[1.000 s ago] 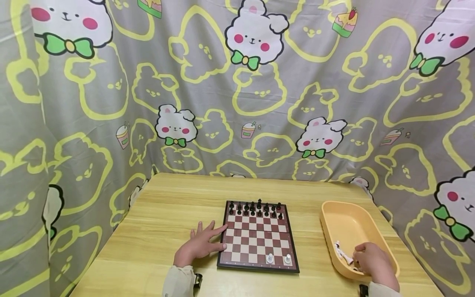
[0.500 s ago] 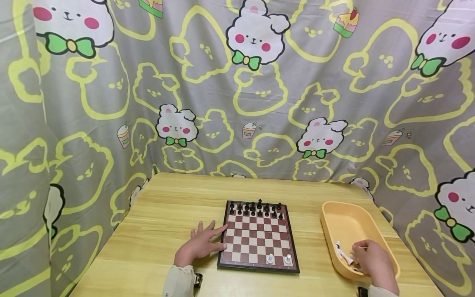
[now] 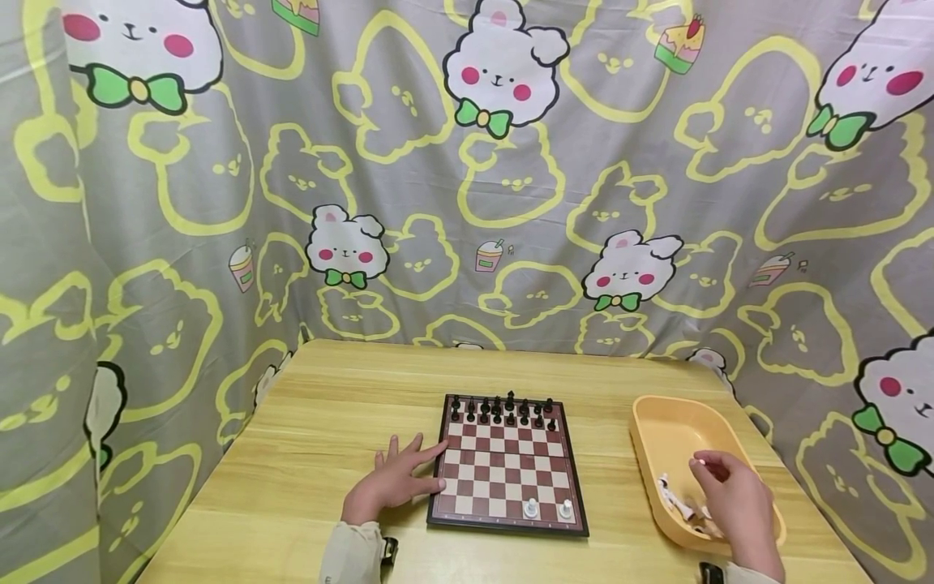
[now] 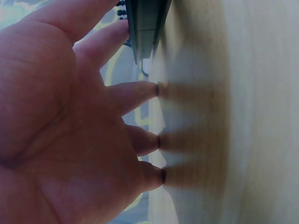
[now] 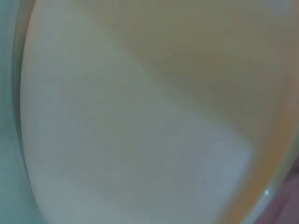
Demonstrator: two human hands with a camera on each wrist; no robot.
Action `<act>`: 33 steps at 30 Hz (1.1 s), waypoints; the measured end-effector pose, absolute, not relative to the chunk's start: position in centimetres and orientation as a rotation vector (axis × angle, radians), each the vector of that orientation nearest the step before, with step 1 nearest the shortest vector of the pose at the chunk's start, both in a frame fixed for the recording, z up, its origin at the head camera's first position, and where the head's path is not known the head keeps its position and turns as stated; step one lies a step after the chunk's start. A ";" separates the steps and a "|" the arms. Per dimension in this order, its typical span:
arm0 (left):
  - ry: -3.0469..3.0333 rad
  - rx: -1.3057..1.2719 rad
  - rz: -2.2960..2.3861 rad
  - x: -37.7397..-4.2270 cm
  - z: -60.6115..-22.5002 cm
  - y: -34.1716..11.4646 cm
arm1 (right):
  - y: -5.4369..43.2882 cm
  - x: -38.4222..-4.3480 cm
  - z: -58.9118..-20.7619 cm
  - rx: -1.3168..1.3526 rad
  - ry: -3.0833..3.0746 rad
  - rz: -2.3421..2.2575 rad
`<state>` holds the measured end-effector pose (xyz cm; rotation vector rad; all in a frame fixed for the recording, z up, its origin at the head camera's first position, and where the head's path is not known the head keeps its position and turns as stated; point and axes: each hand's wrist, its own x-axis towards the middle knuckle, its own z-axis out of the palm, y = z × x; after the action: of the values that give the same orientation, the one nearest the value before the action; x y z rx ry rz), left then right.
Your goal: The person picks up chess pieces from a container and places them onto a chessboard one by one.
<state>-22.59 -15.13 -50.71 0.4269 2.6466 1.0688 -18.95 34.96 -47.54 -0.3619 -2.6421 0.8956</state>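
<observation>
Right grip point(image 3: 733, 496), white piece point(image 3: 702, 461) at fingertips point(image 3: 712, 457)

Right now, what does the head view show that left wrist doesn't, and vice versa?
Head only: the right hand pinching a small white object over the orange tray, loose white pieces in that tray, and two white pieces on the chessboard, whose checkered top shows.

Left wrist only: the palm of the left hand, with three fingertips at the table surface.

Both: left hand, chessboard (just its dark side in left wrist), some black pieces, table, patterned curtain.
</observation>
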 end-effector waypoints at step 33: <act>2.640 0.420 1.082 -22.7 -51.0 -15.1 | 26.6 -20.4 -47.6 0.122 -2.441 1.024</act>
<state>-22.68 -15.13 -50.98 0.4200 2.6401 1.0818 -20.40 26.58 -47.65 0.1217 -2.4406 1.0243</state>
